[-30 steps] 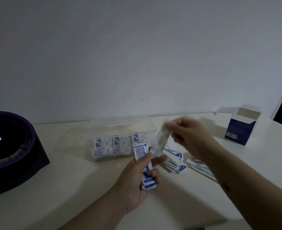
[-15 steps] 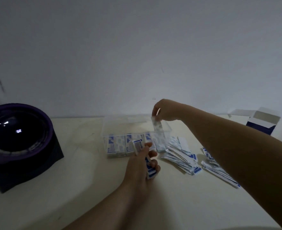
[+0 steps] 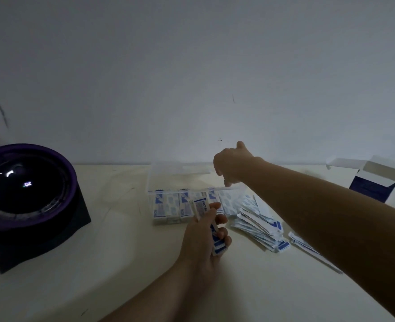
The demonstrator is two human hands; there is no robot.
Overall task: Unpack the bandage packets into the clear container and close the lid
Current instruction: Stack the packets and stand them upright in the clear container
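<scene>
Table [image 3: 122, 263] bearing all items. Dark round device [image 3: 27, 201]: well left of the left hand [image 3: 203, 240]. Clear container [image 3: 178, 180]: unclosed, just beyond the left hand and beneath the right hand [image 3: 232, 166]; packets stand in a row [image 3: 182, 205] along its near wall. Open box [image 3: 375, 182]: right of the right forearm. Loose pile [image 3: 259, 226]: between the hands. The left hand grips a small stack [image 3: 203, 209]. The right hand's fingers curl downward over the container's right end; whether they pinch a packet cannot be told. Step: filling, apparently midway. The next move calls for drawing one packet from the stack.
</scene>
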